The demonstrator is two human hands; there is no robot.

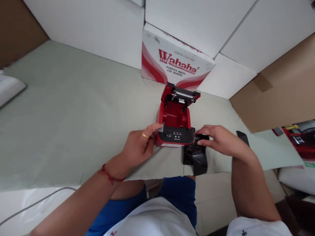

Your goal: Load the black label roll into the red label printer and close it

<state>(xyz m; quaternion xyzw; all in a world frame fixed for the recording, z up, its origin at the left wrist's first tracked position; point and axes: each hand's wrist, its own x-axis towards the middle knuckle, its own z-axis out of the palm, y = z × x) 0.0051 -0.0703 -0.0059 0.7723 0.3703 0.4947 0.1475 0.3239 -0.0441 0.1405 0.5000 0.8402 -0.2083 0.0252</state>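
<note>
In the head view, a small red and black label printer (175, 137) stands on the cloth-covered table with its lid (183, 94) raised. Its red inner bay looks bare. My left hand (139, 144) grips the printer's front left corner, index finger along the top edge. At the printer's right side, my right hand (216, 139) has its thumb and index finger around the upper end of a black plastic-wrapped bundle (199, 159). The index fingertip lies against the printer's right corner. Exactly what the bundle contains cannot be made out.
Behind the printer stands a white and red water carton (177, 62) against white boxes (98, 29). A brown cardboard panel (278, 85) leans at the right. A dark flat object (243, 138) lies beyond my right wrist. At the far left sits a white device (11, 88).
</note>
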